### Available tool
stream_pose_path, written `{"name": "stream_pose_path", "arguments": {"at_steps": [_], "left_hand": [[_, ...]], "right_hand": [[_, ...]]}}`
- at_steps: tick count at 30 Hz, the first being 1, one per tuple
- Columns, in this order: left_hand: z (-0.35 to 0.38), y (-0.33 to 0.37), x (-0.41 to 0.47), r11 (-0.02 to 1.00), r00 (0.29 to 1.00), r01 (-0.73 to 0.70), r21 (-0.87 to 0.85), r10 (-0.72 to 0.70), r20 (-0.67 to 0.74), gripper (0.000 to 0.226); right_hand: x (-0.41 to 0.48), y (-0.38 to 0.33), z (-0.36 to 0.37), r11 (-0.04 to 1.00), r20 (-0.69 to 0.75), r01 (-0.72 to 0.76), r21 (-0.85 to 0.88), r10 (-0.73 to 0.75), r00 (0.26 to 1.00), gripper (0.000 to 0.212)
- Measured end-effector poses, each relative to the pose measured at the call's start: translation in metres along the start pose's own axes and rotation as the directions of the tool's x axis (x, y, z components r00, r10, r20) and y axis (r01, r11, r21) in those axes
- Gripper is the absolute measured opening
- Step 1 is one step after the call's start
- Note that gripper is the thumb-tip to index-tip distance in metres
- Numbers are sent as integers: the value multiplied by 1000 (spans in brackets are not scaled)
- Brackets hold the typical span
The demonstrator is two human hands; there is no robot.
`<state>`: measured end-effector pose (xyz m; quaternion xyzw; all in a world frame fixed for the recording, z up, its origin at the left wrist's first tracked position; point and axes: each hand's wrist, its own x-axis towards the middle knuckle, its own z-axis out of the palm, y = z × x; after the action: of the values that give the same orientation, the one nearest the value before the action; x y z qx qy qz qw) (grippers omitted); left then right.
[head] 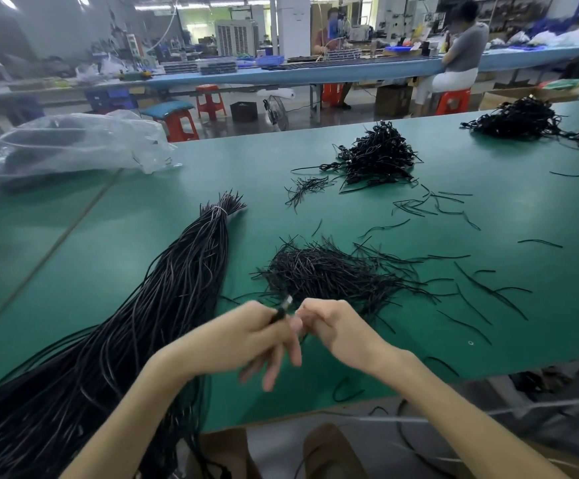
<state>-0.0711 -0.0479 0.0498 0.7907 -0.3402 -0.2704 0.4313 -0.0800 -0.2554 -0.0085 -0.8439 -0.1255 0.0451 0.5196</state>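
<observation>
Head view: the work in hand is at the near edge of the green table (488,305), where 2 hands meet over a black cable end with a silver plug (284,307).

The likeliest slip, as I judge it, is the plug sliding out of the light pinch that holds it. The grip sits just behind the metal tip, and any tug from the cable's weight would pull it free. The cable may run back to the long tied bundle (163,305) on the left, but the pictures do not show this. A second risk is snagging: the loose heap of short black strips (326,271) lies just beyond the knuckles, so a forward reach could drag several strips along or knot them into the cable. The hands are also blurred, so fine alignment looks hard to keep.

The left hand (246,340) comes in from the lower left. Its thumb and forefinger pinch the plug, and its other 3 fingers are spread and point down toward the table edge. The right hand (336,326) comes in from the lower right with its wrist raised. Its fingers are curled tight and its knuckles almost touch the left fingertips. I cannot tell whether it pinches anything.

Farther back, 1 pile of coiled cables (374,157) lies well apart.
</observation>
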Motion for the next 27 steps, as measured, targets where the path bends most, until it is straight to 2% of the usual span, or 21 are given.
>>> {"name": "stream_pose_path", "arguments": {"at_steps": [2,4,6,9,11,14,16,17,19,21,22,23,24,25,26,27], "left_hand": [[9,-8,5,967,996,89,238,-87,-17,39],[17,-19,9,945,981,144,293,-99,-164,32],[21,-29,14,971,939,149,187,-79,-336,25],[22,-33,20,998,881,51,-22,-55,-470,52],[20,-34,22,984,886,-27,-175,-58,-460,58],[27,-35,25,927,940,-149,-344,25,-339,52],[30,-29,28,837,922,-289,-464,113,-371,53],[30,-22,29,760,897,-365,-538,132,-422,53],[24,-10,25,596,842,-481,-643,109,-529,49],[16,-4,15,516,837,-511,-687,116,-535,46],[12,-2,9,539,857,-488,-687,144,-495,47],[12,-1,3,624,888,-429,-654,158,-432,49],[14,-1,0,752,926,-329,-571,136,-353,50],[20,-2,-1,885,958,-197,-422,82,-276,50],[26,-4,0,978,975,-61,-201,15,-220,50],[32,-9,2,998,979,53,41,-44,-199,50]], "right_hand": [[6,-3,-5,993,-7,22,-119,-23,1000,38],[9,-9,-7,996,-39,40,-80,-44,998,45],[9,-14,-4,998,-66,66,24,-64,996,46],[3,-18,0,977,-120,113,183,-92,989,46],[-2,-19,6,962,-107,139,234,-117,987,43],[-7,-21,26,926,-69,131,353,-114,991,39],[-6,-18,33,906,-67,129,403,-112,991,39],[-5,-16,34,916,-53,121,382,-109,993,40],[-5,-8,31,958,-18,99,270,-98,995,45],[-7,0,28,981,-16,92,171,-91,996,48],[-5,4,25,985,-29,96,142,-93,995,47],[-1,7,21,992,-46,97,86,-94,995,46],[4,9,17,996,-53,89,-6,-89,995,46],[10,9,12,989,-46,74,-132,-80,996,46],[16,7,8,970,-22,58,-236,-65,998,46],[21,4,6,956,2,47,-289,-48,999,41]]}}
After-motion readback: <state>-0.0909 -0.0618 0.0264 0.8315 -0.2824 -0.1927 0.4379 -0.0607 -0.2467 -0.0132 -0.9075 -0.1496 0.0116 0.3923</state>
